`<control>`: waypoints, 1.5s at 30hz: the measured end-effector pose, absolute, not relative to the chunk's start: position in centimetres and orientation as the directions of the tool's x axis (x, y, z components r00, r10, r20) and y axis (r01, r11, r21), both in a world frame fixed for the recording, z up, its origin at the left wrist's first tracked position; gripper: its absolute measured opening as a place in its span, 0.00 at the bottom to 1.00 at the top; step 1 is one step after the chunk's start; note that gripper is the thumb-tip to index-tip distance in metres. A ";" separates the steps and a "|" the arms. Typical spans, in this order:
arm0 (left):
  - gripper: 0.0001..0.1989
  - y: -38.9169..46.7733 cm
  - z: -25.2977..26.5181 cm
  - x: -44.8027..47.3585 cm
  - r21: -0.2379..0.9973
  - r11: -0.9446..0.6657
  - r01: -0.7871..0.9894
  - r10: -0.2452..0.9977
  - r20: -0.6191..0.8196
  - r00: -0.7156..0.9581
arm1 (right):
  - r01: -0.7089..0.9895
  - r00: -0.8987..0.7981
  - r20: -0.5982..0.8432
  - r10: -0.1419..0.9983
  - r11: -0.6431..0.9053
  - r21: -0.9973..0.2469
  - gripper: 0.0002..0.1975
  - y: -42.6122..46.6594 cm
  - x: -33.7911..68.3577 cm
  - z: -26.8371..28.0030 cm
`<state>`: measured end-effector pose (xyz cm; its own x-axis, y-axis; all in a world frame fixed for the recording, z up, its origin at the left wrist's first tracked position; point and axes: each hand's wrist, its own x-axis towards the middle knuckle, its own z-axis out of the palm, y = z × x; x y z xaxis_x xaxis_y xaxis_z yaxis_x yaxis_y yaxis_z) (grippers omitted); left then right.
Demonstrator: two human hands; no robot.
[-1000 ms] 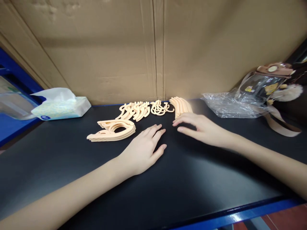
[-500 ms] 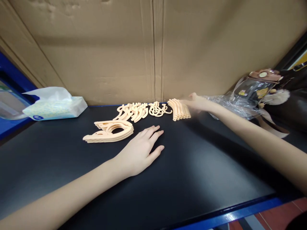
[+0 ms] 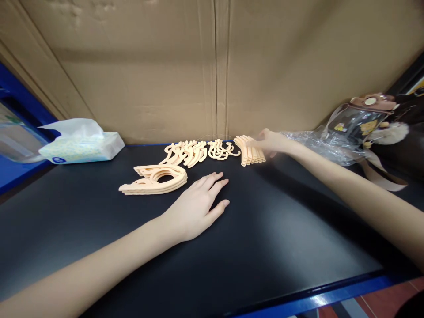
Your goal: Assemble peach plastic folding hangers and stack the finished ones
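Note:
My left hand (image 3: 198,207) lies palm down on the black table, fingers spread and holding nothing. Just beyond it to the left is a stack of cream folded plastic hangers (image 3: 159,187). My right hand (image 3: 273,143) reaches to the right side of a pile of cream curved hanger arms (image 3: 250,152). Its fingers touch or overlap the pile, but blur hides whether they grip a piece. Left of that pile sit loose cream hanger hooks (image 3: 220,150), and further left a row of flat curved hanger pieces (image 3: 185,153).
A tissue pack (image 3: 82,148) stands at the back left. Crumpled clear plastic (image 3: 314,143) and a clear bottle with a brown lid (image 3: 359,119) are at the back right. A cardboard wall (image 3: 149,79) rises behind the table (image 3: 248,247), which has a blue front edge.
My right hand has shifted slightly and its fingers sit closer over the hanger arms. My left hand stays flat. The whole view has slid a little.

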<state>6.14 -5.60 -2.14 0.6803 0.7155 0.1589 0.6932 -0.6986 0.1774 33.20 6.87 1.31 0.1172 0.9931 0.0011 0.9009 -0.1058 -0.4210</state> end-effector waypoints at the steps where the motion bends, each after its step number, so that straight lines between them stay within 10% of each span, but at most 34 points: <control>1: 0.25 -5.6 -2.1 6.1 0.177 -0.698 0.694 0.716 0.156 0.680 | 0.906 0.122 -0.012 0.992 -0.117 -0.406 0.47 6.9 33.1 1.3; 45: 0.26 -5.5 -2.3 6.3 0.157 -0.694 0.703 0.720 0.147 0.678 | 0.986 0.166 -0.080 0.983 -0.163 0.043 0.44 7.6 28.5 3.1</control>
